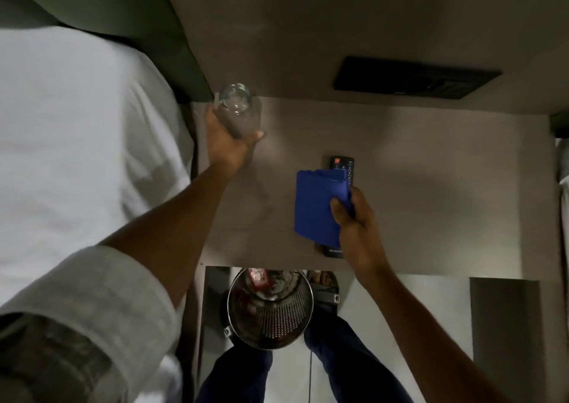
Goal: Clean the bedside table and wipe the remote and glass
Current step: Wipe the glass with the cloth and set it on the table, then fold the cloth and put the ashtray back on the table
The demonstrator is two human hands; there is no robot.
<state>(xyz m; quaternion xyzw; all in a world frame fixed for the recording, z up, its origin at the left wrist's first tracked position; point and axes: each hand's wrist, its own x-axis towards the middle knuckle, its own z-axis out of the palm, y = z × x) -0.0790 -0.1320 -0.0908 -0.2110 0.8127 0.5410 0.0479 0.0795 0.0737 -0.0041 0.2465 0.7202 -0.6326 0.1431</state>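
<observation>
A clear drinking glass [236,107] is at the back left corner of the beige bedside table [431,187], and my left hand [226,144] is closed around its lower part. My right hand [357,218] grips a folded blue cloth [317,205] together with a black remote [341,165]. The cloth covers most of the remote; only its top buttons and bottom end show. Whether the remote still rests on the tabletop I cannot tell.
A bed with white linen [77,141] and a dark green headboard [129,17] borders the table on the left. A perforated metal waste bin [271,313] with litter stands on the floor at the table's front edge, between my legs. A black switch panel [412,77] sits on the wall behind.
</observation>
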